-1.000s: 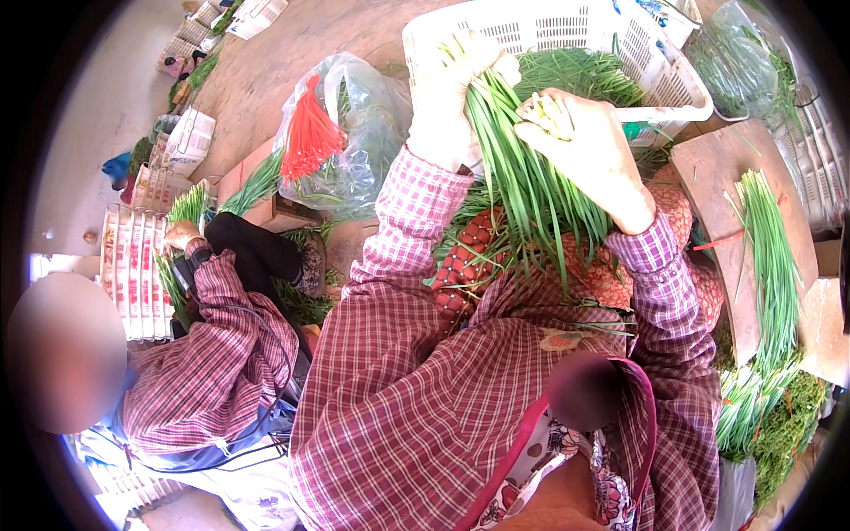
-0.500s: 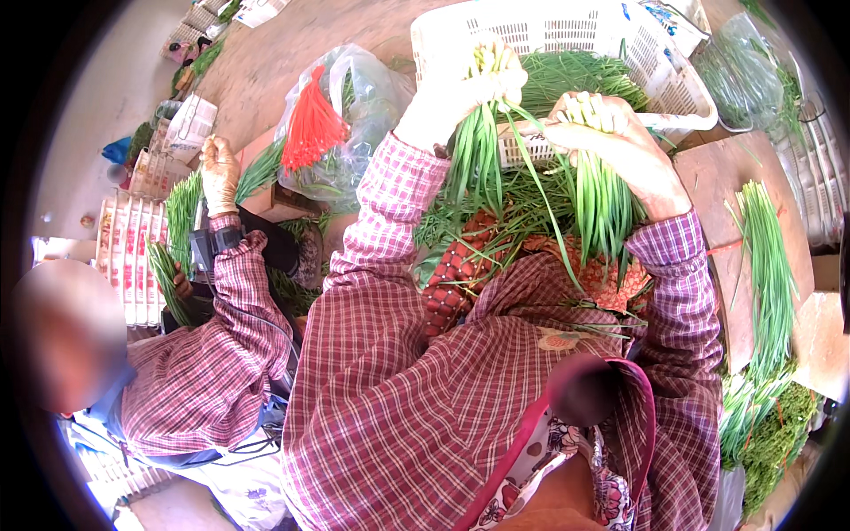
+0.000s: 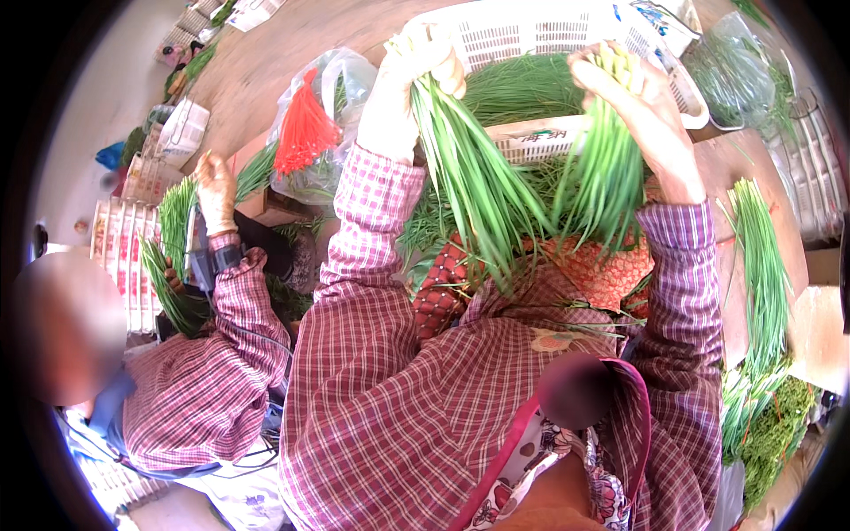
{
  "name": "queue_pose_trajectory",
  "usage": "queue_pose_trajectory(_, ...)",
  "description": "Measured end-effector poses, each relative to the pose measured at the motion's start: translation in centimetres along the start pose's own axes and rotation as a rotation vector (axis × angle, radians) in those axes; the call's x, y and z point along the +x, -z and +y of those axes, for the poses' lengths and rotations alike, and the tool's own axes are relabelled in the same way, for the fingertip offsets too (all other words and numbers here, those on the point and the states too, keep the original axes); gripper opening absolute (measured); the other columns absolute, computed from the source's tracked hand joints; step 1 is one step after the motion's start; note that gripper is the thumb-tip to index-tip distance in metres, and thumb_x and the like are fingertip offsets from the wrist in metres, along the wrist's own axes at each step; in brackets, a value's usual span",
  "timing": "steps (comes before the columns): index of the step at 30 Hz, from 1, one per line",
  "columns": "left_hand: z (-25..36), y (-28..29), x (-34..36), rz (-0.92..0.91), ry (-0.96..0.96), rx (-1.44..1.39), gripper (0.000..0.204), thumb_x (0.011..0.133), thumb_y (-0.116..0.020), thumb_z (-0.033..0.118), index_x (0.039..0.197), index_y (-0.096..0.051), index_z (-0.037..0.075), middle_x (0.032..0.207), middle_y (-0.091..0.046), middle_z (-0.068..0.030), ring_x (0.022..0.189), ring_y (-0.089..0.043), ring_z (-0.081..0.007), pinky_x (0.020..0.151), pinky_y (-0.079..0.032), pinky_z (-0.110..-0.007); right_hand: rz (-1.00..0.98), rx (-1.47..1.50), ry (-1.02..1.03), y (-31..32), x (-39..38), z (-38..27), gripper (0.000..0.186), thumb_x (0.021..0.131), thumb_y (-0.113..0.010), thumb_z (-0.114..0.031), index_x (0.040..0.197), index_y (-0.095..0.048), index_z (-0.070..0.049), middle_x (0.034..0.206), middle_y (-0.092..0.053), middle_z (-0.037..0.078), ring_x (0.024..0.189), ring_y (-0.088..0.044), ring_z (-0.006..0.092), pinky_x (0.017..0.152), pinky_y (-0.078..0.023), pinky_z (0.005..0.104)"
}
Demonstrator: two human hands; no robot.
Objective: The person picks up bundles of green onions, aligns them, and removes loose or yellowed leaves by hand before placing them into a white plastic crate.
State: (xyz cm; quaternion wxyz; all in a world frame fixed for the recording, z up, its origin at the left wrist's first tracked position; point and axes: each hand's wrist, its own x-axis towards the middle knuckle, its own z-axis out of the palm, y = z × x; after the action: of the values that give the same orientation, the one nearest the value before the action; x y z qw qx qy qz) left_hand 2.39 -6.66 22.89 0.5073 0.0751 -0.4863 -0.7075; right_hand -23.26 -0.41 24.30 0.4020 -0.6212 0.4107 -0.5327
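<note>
Left hand (image 3: 416,84) closed around one bunch of chives (image 3: 482,190); right hand (image 3: 633,106) closed around a second bunch (image 3: 606,181) (both raised, hanging before the white basket (image 3: 531,35)).

A produce-packing spot: white crate (image 3: 549,35), bundled green chives (image 3: 761,265).

A clear plastic bag (image 3: 312,133) lies at the upper left of the middle, with a bundle of red ties inside it. On the near wall of the white plastic basket there is a small white label (image 3: 542,138) with dark and red print. At the top right stands another clear bag (image 3: 739,75), holding green leaves. At the far left lie flat white packs (image 3: 119,257) with red markings.
</note>
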Motion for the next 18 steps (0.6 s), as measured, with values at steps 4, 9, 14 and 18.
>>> queue_pose_trajectory(4, -2.3, -3.8, -1.4, -0.025, 0.075, -0.15, 0.016, 0.089, -0.064, 0.014, 0.098, -0.054, 0.006, 0.08, -0.049, -0.0018, 0.067, -0.047, -0.0127, 0.063, -0.044, -0.027, -0.084, 0.229, -0.11, -1.7, 0.4, -0.1, 0.024, 0.087, -0.073, -0.028, 0.099, -0.069, -0.007, 0.077, -0.064, -0.002, 0.068, -0.061, 0.005, 0.055, -0.051, 0.021)
queue_pose_trajectory(9, -6.3, -4.9, -2.1, 0.0, 0.005, -0.231, 0.019, 0.087, -0.066, 0.012, 0.103, -0.058, 0.006, 0.103, -0.063, -0.0072, 0.089, -0.063, -0.0185, 0.075, -0.055, -0.029, -0.153, 0.474, -0.127, -3.6, -1.3, 1.7, 0.023, 0.09, -0.069, -0.018, 0.108, -0.066, -0.005, 0.09, -0.066, -0.003, 0.075, -0.061, 0.005, 0.066, -0.05, 0.0193)
queue_pose_trajectory(14, -8.5, -5.7, -3.5, 0.104, -0.05, -0.361, 0.038, 0.091, -0.062, 0.011, 0.127, -0.051, 0.006, 0.126, -0.058, -0.0104, 0.105, -0.063, -0.0231, 0.087, -0.056, -0.035, -0.022, 0.476, 0.007, -5.6, -2.4, 2.3, 0.021, 0.093, -0.064, -0.016, 0.111, -0.062, -0.005, 0.095, -0.063, -0.003, 0.086, -0.06, 0.0055, 0.075, -0.049, 0.0191)
queue_pose_trajectory(18, -9.5, -4.9, -4.0, 0.157, 0.095, -0.492, 0.045, 0.095, -0.059, 0.015, 0.137, -0.045, 0.006, 0.134, -0.054, -0.0141, 0.117, -0.059, -0.0266, 0.099, -0.051, -0.041, 0.025, 0.165, 0.23, -5.3, -2.1, 3.5, 0.025, 0.09, -0.067, -0.017, 0.111, -0.062, -0.005, 0.102, -0.063, 0.004, 0.095, -0.06, 0.0133, 0.083, -0.048, 0.0272)
